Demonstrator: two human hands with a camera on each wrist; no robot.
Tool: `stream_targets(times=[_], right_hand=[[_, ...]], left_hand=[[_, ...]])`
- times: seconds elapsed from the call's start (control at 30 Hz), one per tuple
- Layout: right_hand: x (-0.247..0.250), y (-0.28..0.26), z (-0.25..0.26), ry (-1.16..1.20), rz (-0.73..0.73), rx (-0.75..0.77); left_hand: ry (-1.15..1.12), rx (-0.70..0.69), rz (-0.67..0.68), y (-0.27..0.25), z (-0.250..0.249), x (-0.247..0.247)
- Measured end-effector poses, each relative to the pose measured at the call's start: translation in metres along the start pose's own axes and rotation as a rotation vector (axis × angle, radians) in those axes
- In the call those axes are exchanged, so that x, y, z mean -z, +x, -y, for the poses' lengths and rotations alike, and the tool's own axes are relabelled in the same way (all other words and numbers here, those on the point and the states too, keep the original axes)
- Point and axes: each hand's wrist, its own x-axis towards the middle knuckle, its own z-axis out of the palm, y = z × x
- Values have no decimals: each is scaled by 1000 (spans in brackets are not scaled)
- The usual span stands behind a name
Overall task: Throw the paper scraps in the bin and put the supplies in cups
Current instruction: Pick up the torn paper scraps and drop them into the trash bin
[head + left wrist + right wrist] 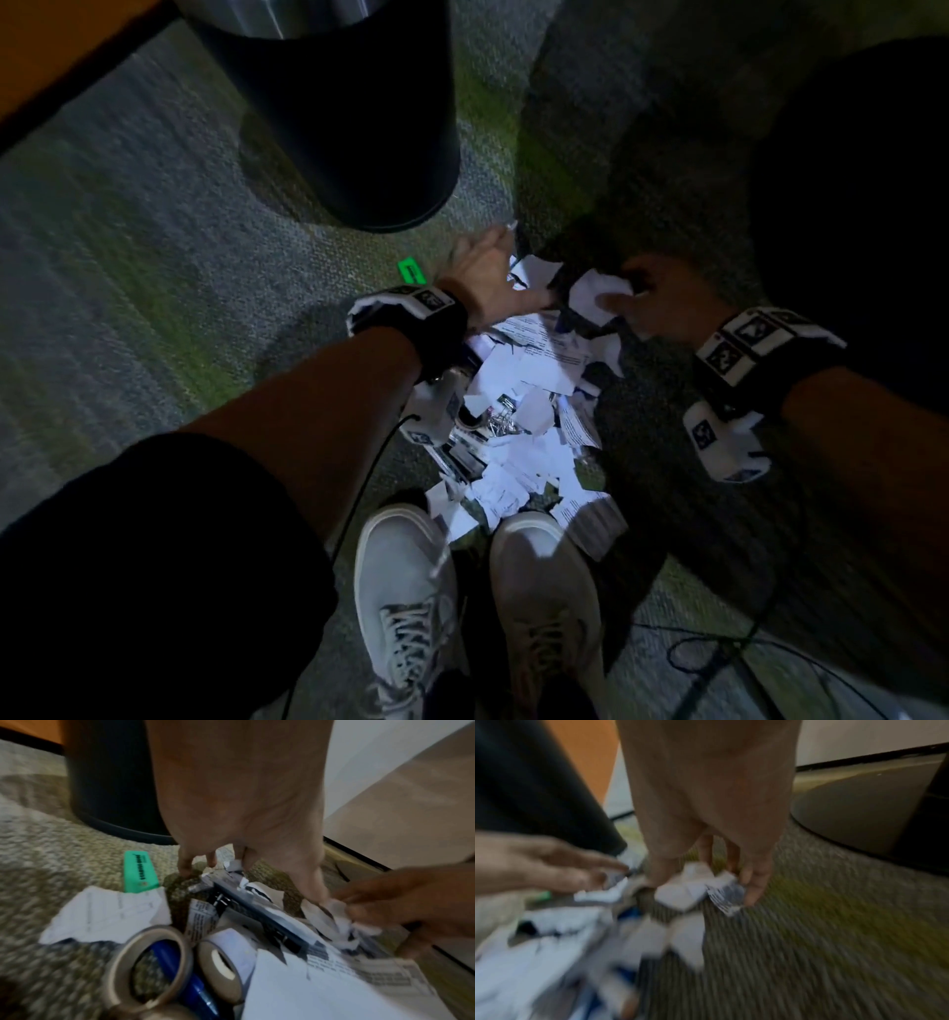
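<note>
A heap of torn white paper scraps (518, 411) lies on the carpet in front of my shoes. My left hand (513, 272) reaches over its far end with fingers spread and straight, fingertips (185, 870) touching down among the scraps. My right hand (616, 298) grips a crumpled wad of paper scraps (595, 298) (698, 886) just to the right of the left hand. The dark round bin (328, 118) stands on the floor beyond the heap. Mixed in are two tape rolls (154, 963), a blue pen (190, 983) and metal clips (500, 424).
A green highlighter (411, 271) (138, 872) lies on the carpet left of my left hand. My two pale shoes (405, 591) stand at the heap's near edge. A dark curved base (859, 811) sits to the right. Cables (719, 652) trail on the floor.
</note>
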Motion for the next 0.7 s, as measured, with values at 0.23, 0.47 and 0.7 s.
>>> stream_targets(times=[0.23,0.47,0.7], right_hand=[[-42,-16,5,-237,-44,103],[-54,-7,2,-80,-94,154],[-28,-4,33,406,-6,129]], left_hand=[[229,-216,68,-11,-17,-9],[160,-174,-33,-17,-15,-15],[-586,-101,-201,-14,10,3]])
